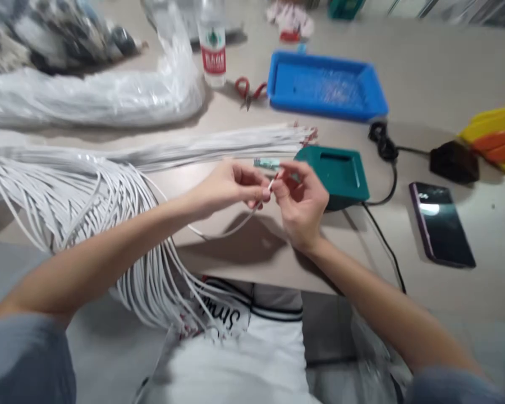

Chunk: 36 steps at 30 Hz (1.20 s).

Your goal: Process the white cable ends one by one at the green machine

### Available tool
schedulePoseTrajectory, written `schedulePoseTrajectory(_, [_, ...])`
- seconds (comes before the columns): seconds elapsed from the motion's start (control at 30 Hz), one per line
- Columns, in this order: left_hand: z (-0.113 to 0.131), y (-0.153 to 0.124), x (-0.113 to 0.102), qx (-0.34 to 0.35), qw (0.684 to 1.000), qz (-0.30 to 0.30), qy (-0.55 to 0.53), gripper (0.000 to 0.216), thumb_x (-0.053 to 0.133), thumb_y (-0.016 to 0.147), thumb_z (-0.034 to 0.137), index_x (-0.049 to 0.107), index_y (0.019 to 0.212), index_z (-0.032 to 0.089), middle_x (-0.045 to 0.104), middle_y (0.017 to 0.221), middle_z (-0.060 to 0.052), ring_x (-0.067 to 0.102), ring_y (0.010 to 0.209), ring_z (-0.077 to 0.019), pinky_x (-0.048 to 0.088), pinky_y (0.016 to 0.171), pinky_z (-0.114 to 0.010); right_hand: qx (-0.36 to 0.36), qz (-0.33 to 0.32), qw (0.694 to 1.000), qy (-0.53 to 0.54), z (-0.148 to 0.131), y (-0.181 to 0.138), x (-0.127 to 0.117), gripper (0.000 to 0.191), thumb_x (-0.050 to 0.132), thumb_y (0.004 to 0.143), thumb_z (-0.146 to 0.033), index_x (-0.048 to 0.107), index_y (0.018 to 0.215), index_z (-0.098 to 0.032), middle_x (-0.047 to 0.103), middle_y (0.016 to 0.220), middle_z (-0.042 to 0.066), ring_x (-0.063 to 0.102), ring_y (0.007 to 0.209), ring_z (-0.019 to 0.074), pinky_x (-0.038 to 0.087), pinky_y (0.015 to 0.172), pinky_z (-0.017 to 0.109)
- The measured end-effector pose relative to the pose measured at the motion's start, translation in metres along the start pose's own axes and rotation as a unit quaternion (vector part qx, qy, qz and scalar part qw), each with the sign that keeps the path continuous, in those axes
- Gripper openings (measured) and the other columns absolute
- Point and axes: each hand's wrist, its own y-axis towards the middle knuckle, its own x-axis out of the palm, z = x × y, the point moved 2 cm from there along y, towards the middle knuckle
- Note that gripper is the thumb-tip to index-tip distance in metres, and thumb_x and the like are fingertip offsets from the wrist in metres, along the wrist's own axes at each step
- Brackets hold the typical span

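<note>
Between the fingers of my left hand (239, 185) is a white cable (240, 225), pinched close to its end. My right hand (301, 199) is closed at that same end, thumb and forefinger on the thin reddish wire tip. The cable curves down and left from my hands toward a big bundle of white cables (105, 191) hanging over the table edge onto my lap. Just behind my fingers sits a green box-shaped device (339, 177) with a small pale part (266, 163) at its left. Motion blur hides the exact finger contact.
Behind my hands lie a row of white cables (219, 145) with reddish ends, red-handled cutters (248, 92) and a blue tray (328, 84) holding small scraps. A water bottle (212, 50) and plastic-wrapped bundle (92, 95) stand further left. A phone (441, 223) and black cord (387, 247) lie right.
</note>
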Motion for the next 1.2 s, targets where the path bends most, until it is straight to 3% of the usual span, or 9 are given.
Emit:
schedulePoseTrajectory(0.17, [0.003, 0.000, -0.003, -0.007, 0.998, 0.024, 0.053, 0.005, 0.070, 0.071, 0.008, 0.068, 0.067, 0.008, 0.060, 0.059, -0.001, 0.064, 0.060, -0.0130, 0.049, 0.054, -0.023, -0.030, -0.007, 1.000, 0.006, 0.010, 0.000, 0.004, 0.024, 0.061, 0.087, -0.032, 0.056, 0.108, -0.023, 0.055, 0.089, -0.001, 0.055, 0.065, 0.0045, 0.045, 0.054, 0.019])
schedulePoseTrajectory(0.33, [0.003, 0.000, -0.004, -0.009, 0.997, 0.010, 0.074, 0.003, 0.069, 0.074, 0.010, 0.068, 0.071, 0.009, 0.062, 0.063, 0.000, 0.066, 0.064, -0.0137, 0.050, 0.056, -0.023, -0.043, 0.008, 0.999, -0.015, 0.011, 0.001, 0.005, 0.031, 0.062, 0.083, -0.043, 0.057, 0.106, -0.023, 0.058, 0.092, 0.001, 0.058, 0.071, 0.0072, 0.047, 0.054, 0.020])
schedulePoseTrajectory(0.53, [0.001, -0.001, -0.006, -0.016, 0.996, 0.020, 0.083, 0.014, 0.062, 0.082, 0.018, 0.068, 0.076, 0.007, 0.062, 0.064, 0.000, 0.066, 0.067, -0.0140, 0.049, 0.060, -0.027, -0.037, 0.006, 0.999, -0.035, 0.015, 0.002, 0.004, 0.035, 0.062, 0.082, -0.047, 0.054, 0.107, -0.024, 0.059, 0.111, 0.004, 0.060, 0.085, 0.0109, 0.051, 0.061, 0.023])
schedulePoseTrajectory(0.7, [0.003, -0.001, -0.004, 0.026, 0.997, -0.007, 0.072, 0.004, 0.070, 0.074, 0.011, 0.068, 0.073, 0.008, 0.062, 0.062, 0.000, 0.063, 0.060, -0.0102, 0.049, 0.058, -0.024, -0.048, -0.006, 0.998, -0.045, 0.014, 0.002, 0.004, 0.034, 0.060, 0.083, -0.044, 0.053, 0.108, -0.022, 0.060, 0.111, 0.004, 0.059, 0.087, 0.0088, 0.050, 0.060, 0.020])
schedulePoseTrajectory(0.93, [0.002, 0.000, -0.006, -0.028, 0.993, 0.060, 0.100, 0.010, 0.064, 0.078, 0.015, 0.071, 0.072, 0.009, 0.061, 0.063, -0.001, 0.068, 0.065, -0.0182, 0.048, 0.053, -0.026, -0.011, 0.001, 0.999, -0.038, 0.016, 0.001, 0.004, 0.033, 0.061, 0.083, -0.046, 0.054, 0.107, -0.025, 0.059, 0.106, 0.004, 0.058, 0.079, 0.0083, 0.049, 0.059, 0.021])
schedulePoseTrajectory(1.07, [0.002, 0.001, -0.004, -0.003, 0.999, -0.006, 0.050, 0.007, 0.072, 0.069, 0.015, 0.069, 0.070, 0.009, 0.062, 0.058, -0.002, 0.061, 0.055, -0.0124, 0.049, 0.053, -0.024, -0.009, -0.004, 1.000, 0.004, 0.008, 0.000, 0.002, 0.021, 0.061, 0.087, -0.034, 0.058, 0.105, -0.025, 0.055, 0.088, 0.001, 0.054, 0.064, 0.0073, 0.048, 0.053, 0.021])
schedulePoseTrajectory(1.2, [0.000, 0.004, -0.003, 0.009, 0.999, -0.050, 0.003, 0.010, 0.070, 0.072, 0.018, 0.067, 0.068, 0.009, 0.061, 0.055, -0.002, 0.056, 0.052, -0.0096, 0.046, 0.053, -0.022, 0.029, -0.011, 0.999, 0.032, 0.005, 0.000, 0.000, 0.020, 0.063, 0.085, -0.030, 0.060, 0.104, -0.025, 0.053, 0.088, 0.001, 0.055, 0.065, 0.0089, 0.048, 0.054, 0.023])
